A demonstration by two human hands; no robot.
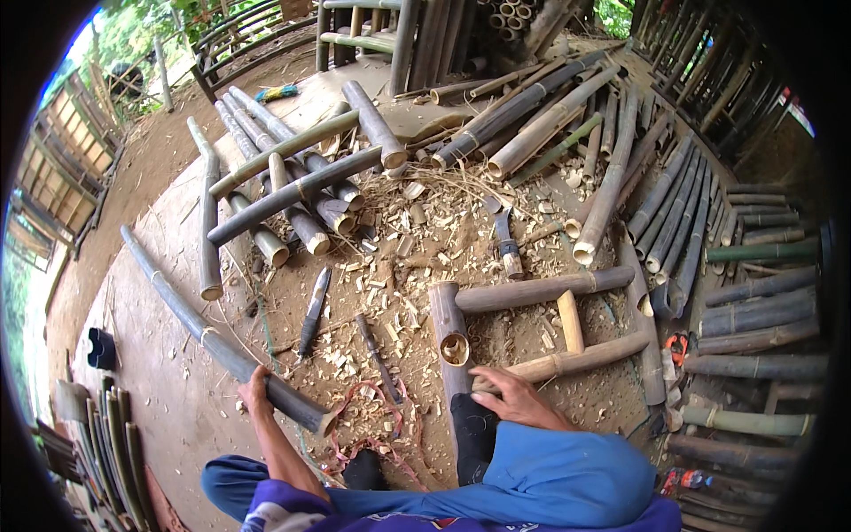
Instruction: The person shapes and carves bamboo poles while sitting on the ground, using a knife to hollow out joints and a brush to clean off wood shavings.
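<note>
The left hand [255, 390] has its fingers clamped around a curved bamboo pole [199, 333], near its lower end, at left. The right hand [519, 397] touches the near rail [581, 360] of a bamboo frame [550, 291]; whether its fingers grip cannot be told. Wood chips [353, 351] lie between.

Your L hand [254, 386] grips a bamboo pole [215, 346], R hand [519, 396] touches the frame [545, 291], knife [315, 310] nr chips [355, 282].

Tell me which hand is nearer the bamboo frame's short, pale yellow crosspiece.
Right. The right hand is at the left end of the brown lower rail, below and left of the crosspiece; the left hand is farther left, gripping a long, curved, dark bamboo pole.
</note>
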